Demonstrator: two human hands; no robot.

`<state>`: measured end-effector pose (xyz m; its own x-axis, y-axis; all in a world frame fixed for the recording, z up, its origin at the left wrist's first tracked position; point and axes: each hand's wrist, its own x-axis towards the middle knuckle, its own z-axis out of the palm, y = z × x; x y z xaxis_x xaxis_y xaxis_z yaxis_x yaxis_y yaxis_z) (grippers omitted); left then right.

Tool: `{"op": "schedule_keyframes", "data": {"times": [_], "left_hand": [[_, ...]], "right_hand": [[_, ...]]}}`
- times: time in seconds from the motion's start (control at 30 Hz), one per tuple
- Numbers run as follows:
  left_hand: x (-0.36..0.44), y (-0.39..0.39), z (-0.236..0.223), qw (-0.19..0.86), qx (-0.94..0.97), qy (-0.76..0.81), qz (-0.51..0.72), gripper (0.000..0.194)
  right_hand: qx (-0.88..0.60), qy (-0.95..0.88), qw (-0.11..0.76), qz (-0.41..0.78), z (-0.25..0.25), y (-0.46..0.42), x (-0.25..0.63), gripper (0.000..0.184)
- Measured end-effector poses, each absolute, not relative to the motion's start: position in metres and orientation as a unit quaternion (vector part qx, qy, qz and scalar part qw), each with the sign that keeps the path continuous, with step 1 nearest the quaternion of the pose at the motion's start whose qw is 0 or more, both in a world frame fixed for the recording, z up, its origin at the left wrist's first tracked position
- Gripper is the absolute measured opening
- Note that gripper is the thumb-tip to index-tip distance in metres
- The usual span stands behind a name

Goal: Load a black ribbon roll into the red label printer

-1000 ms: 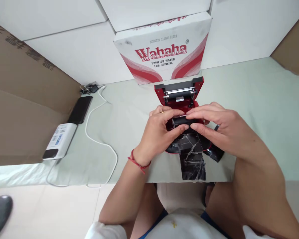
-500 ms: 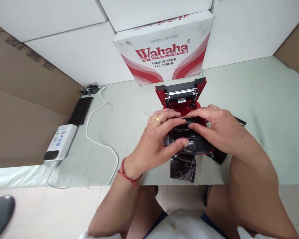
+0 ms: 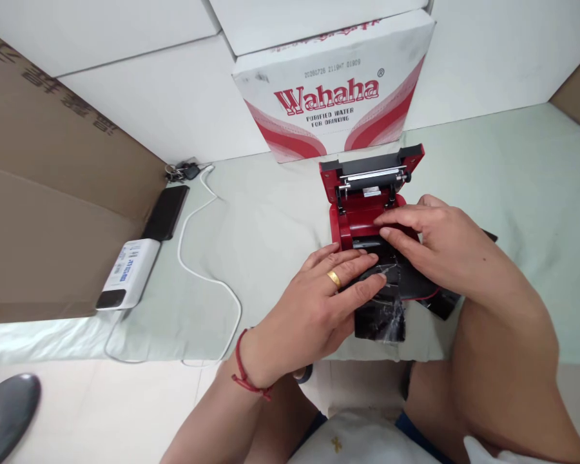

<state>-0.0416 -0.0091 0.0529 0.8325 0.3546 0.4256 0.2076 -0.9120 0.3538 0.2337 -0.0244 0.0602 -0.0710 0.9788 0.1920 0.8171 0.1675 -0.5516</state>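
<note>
A red and black device (image 3: 341, 229) with a roller (image 3: 374, 180) in its raised lid stands on the covered table. Shiny black film (image 3: 379, 322) lies across its front and hangs down over the near side, with crinkled clear plastic on it. My left hand (image 3: 326, 296) lies on the film from the left, fingers stretched out and flat. At the edge of the red compartment, my right hand (image 3: 430, 241) has thumb and index finger close together on the black film; its other fingers are curled and partly hidden. More black film (image 3: 444, 304) sticks out under the right forearm side.
A white and red Wahaha water carton (image 3: 333, 90) stands behind the device. To the left lie a black phone-like slab (image 3: 167, 212), a white power bank (image 3: 130, 274), a white cable (image 3: 207, 278) and keys (image 3: 183, 169). A brown cardboard box (image 3: 62, 193) borders the left.
My left hand has slid back toward me and off the compartment, leaving its red inside more visible. The right hand stays at the film's edge. The whole view has shifted slightly.
</note>
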Motion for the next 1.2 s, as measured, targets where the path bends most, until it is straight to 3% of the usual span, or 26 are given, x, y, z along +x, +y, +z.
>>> {"op": "schedule_keyframes", "data": {"times": [0.17, 0.27, 0.47, 0.53, 0.63, 0.83, 0.93, 1.07, 1.13, 1.2], "left_hand": [[-0.029, -0.029, 0.052, 0.077, 0.929, 0.155, 0.327, 0.026], [-0.020, -0.044, 0.047, 0.047, 0.913, 0.187, 0.359, 0.021], [-0.016, -0.050, 0.041, 0.043, 0.907, 0.189, 0.374, 0.023], [-0.017, -0.049, 0.044, 0.048, 0.909, 0.183, 0.371, 0.024], [-0.018, -0.048, 0.047, 0.048, 0.909, 0.180, 0.374, 0.026], [-0.018, -0.050, 0.049, 0.041, 0.905, 0.173, 0.387, 0.025], [-0.020, -0.048, 0.051, 0.053, 0.904, 0.177, 0.384, 0.025], [-0.025, -0.042, 0.055, 0.052, 0.897, 0.174, 0.404, 0.025], [-0.027, -0.039, 0.055, 0.066, 0.878, 0.186, 0.436, 0.040], [-0.029, -0.034, 0.053, 0.107, 0.845, 0.240, 0.465, 0.039]], "right_hand": [[-0.661, -0.606, 0.411, 0.164, 0.070, -0.033, 0.228, 0.027], [-0.674, -0.536, 0.498, 0.104, 0.071, -0.034, 0.227, 0.028], [-0.627, -0.600, 0.473, 0.157, 0.057, -0.028, 0.231, 0.078], [-0.619, -0.598, 0.481, 0.166, 0.057, -0.029, 0.232, 0.076], [-0.615, -0.597, 0.500, 0.120, 0.063, -0.032, 0.232, 0.057], [-0.615, -0.623, 0.480, 0.067, 0.079, -0.044, 0.236, 0.035], [-0.589, -0.694, 0.410, 0.055, 0.082, -0.057, 0.242, 0.030], [-0.538, -0.796, 0.278, 0.000, 0.075, -0.073, 0.252, 0.033], [-0.542, -0.798, 0.263, -0.015, 0.070, -0.077, 0.255, 0.036], [-0.549, -0.796, 0.255, -0.024, 0.067, -0.078, 0.256, 0.038]]}}
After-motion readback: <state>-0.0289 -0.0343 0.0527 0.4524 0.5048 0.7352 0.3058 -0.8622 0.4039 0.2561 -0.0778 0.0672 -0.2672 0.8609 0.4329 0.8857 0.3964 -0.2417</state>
